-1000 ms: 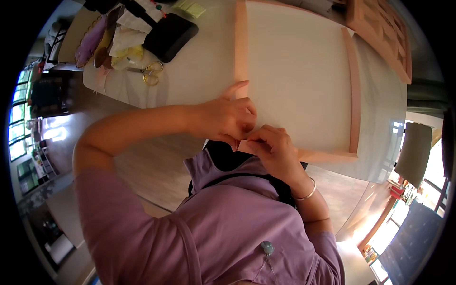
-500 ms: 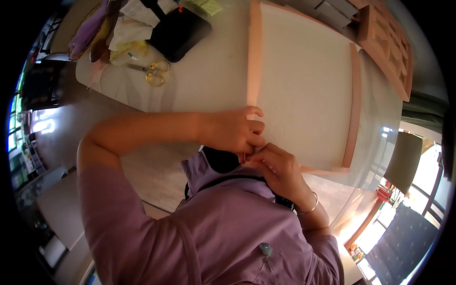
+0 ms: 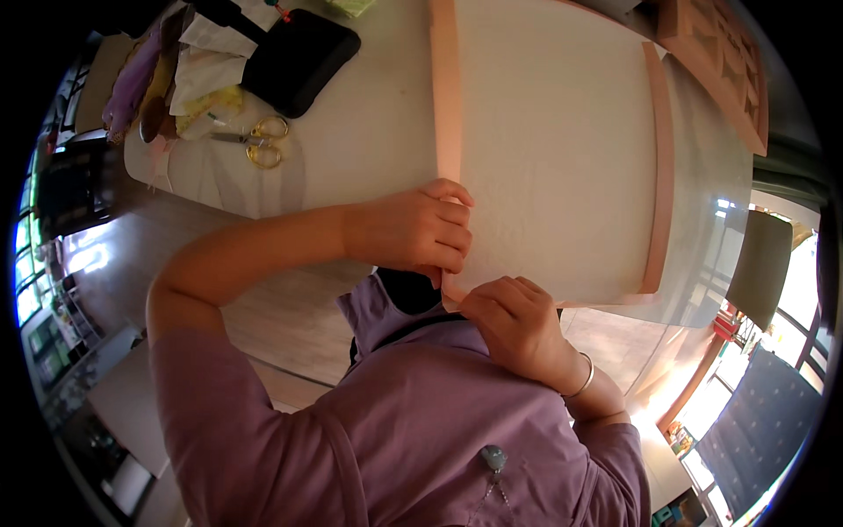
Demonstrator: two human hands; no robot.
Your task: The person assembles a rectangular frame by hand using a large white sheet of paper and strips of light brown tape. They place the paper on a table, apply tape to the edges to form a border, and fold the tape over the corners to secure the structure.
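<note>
A large white sheet (image 3: 553, 158) lies on the table, edged with peach-pink strips. One strip (image 3: 446, 105) runs down its left side toward me, another (image 3: 654, 176) down its right. My left hand (image 3: 421, 227) is closed at the near end of the left strip, fingers curled over it. Close beside it, my right hand (image 3: 518, 329), with a bangle at the wrist, pinches the sheet's near left corner (image 3: 453, 292). A small length of strip shows between the two hands. The fingertips of both hands are partly hidden.
Gold-handled scissors (image 3: 259, 140) lie on the table at left. Behind them are a black flat-based object (image 3: 303, 66), white paper (image 3: 206, 79) and a yellow packet (image 3: 215, 105). A peach-coloured lattice frame (image 3: 716, 70) stands at the far right.
My hands have drawn slightly apart, uncovering the strip at the corner between them. The left hand has shifted a little left. The view has also shifted slightly.
</note>
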